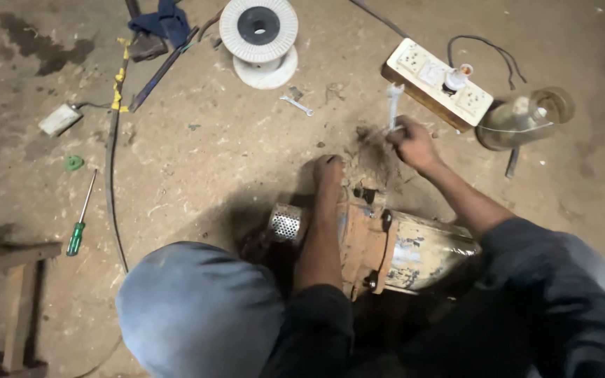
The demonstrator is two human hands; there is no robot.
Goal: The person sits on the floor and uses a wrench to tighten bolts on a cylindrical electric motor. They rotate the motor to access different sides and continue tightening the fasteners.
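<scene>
Dusty concrete floor (pixel 197 161), stained dark in patches and strewn with grit, fills the view — the person crouches on it with a knee in grey-blue cloth (pixel 197 308) low in the frame. A rusty pump motor (pixel 386 245) lies on its side just in front of them, its perforated metal strainer (pixel 286 222) pointing left. The left hand (pixel 328 170) is curled closed and pressed onto the top of the pump's rusted flange. The right hand (pixel 412 142) has its grip clamped on a silvery spanner (pixel 393 105), held upright just beyond the pump. Beside that hand sits a cream switchboard box (pixel 437 82) with a cable, and next to it a clear glass jar (pixel 523 117) lying tilted. Farther off — a white wire spool (pixel 259 38), a small spanner (pixel 297 105), a green-handled screwdriver (pixel 80 217), a long dark cable (pixel 111 175) and a wooden frame (pixel 15 294) at the left edge.
</scene>
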